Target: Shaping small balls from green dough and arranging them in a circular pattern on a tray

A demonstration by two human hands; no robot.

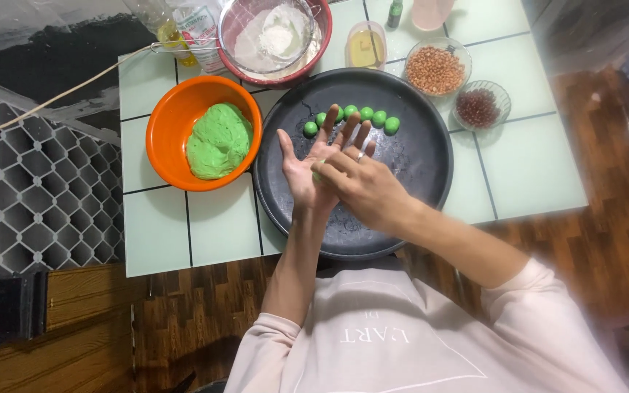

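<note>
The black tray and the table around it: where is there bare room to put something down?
On the black tray, the right part beyond the row of green balls is bare, as is the front near the rim. The table is bare right of the tray, below the two nut bowls, and in front of the orange bowl. The back edge is crowded.

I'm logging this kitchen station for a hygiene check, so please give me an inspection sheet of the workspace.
Surface: pale green tiled table, dark grout lines.
Job's things: round black tray holding a row of small green dough balls; orange plastic bowl with a green dough lump.
Clutter: red-rimmed bowl with a sieve of white flour; glass bowl of peanuts; small glass bowl of dark red beans; small tub of yellowish liquid.
Hands: left hand palm up, fingers spread; right hand pressed on it, a bit of green dough between them.
Cables: one pale cord at left.
Surroundings: dark wooden floor; honeycomb-pattern mat.
</note>
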